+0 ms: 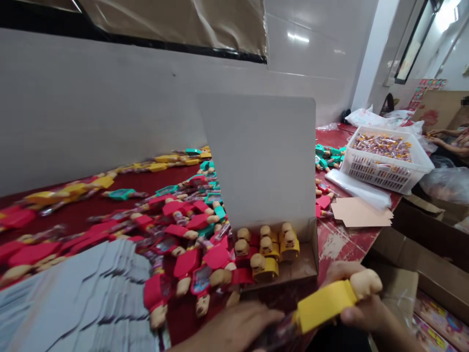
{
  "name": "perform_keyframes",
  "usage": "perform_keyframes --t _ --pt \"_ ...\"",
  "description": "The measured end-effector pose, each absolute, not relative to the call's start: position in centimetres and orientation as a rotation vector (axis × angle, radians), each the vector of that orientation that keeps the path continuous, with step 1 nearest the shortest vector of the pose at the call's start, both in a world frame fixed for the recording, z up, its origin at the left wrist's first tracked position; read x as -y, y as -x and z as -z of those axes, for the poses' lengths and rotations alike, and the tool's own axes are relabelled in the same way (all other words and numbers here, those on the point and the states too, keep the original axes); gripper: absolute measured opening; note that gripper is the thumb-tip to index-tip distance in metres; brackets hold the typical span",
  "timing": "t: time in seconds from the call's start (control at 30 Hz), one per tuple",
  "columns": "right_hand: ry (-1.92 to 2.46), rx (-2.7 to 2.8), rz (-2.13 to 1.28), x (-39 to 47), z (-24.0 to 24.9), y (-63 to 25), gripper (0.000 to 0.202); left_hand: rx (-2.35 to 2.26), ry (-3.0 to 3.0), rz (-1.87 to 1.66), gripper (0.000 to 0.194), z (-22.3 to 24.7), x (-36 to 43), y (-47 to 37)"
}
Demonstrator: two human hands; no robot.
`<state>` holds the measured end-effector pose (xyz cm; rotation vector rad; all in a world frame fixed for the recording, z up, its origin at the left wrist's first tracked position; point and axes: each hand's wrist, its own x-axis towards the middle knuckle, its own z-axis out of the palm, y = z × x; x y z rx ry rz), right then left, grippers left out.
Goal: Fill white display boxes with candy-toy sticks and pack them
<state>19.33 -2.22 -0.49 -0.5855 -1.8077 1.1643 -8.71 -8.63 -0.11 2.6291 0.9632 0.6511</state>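
A yellow toy [324,305] with a rounded tan head sits at the lower right of the frame, tilted, its head toward the upper right and its see-through stem toward the lower left. The right hand [368,312] pinches the body near the head, thumb on the near side and fingers behind. The left hand [244,320] is at the stem end, but blur and overlap mean I cannot tell whether its grip presses the stem or only touches it.

The toy looks like light, stiff moulded plastic, probably a bit slick. The flat sides of the yellow body seem the surest hold; the thin stem looks the more fragile part, best not squeezed or bent.

Just above, near the centre, a cardboard box [314,249] with a raised white lid [271,156] holds yellow and red figures, heads up. To its left, loose toys [186,262], mostly red, spread over the red counter [335,244], beside a stack of printed cards [66,288] at lower left. At right stands a white basket [383,178] full of small wrapped pieces; beyond it, at the right edge, are a co-worker's arms [449,139].
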Motion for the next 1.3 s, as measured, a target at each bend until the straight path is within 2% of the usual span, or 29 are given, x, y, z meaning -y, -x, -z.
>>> perform_keyframes --t 0.1,0.17,0.23,0.33,0.43,0.6,0.7,0.9,1.07,1.17,1.3 --pt "0.861 1.824 -0.887 1.3 0.8 -20.2 0.039 -1.178 -3.124 -0.950 0.052 1.3 7.2 11.4" --pt "0.902 1.951 -0.769 0.5 1.7 -20.1 0.035 -1.281 -3.264 -0.878 0.052 2.0 5.8 13.4" --pt "0.819 2.116 -0.722 -0.3 2.8 -19.5 0.040 -1.286 -3.318 -0.779 0.053 2.3 4.5 14.6" --pt "0.660 2.379 -0.652 -0.8 4.1 -18.4 0.048 -1.235 -3.299 -0.858 0.040 2.4 2.8 13.9" --pt "0.637 2.634 -0.585 -0.8 3.9 -17.8 0.043 -1.244 -3.245 -0.905 0.032 2.4 1.6 12.0" --pt "0.916 2.747 -0.903 -2.3 0.7 -16.6 0.022 -1.205 -3.166 -0.853 0.028 2.3 0.9 11.0" --pt "1.089 2.710 -1.048 -3.5 -1.1 -14.3 0.018 -1.202 -3.114 -0.833 0.026 2.0 1.2 11.3" --pt "1.460 3.010 -0.769 -2.8 -3.0 -10.2 0.030 -1.155 -3.053 -0.716 0.029 0.9 1.6 11.9" --pt "1.283 2.965 -1.000 -3.2 -2.1 -12.8 0.017 -1.163 -2.991 -0.698 0.027 1.1 1.8 12.2" --pt "1.191 2.853 -1.172 -4.7 -1.4 -14.0 0.021 -1.171 -2.958 -0.737 0.026 1.3 1.8 12.2" --pt "1.361 3.018 -0.941 -4.4 -1.2 -12.2 0.021 -1.184 -2.927 -0.751 0.026 1.5 2.0 12.4"
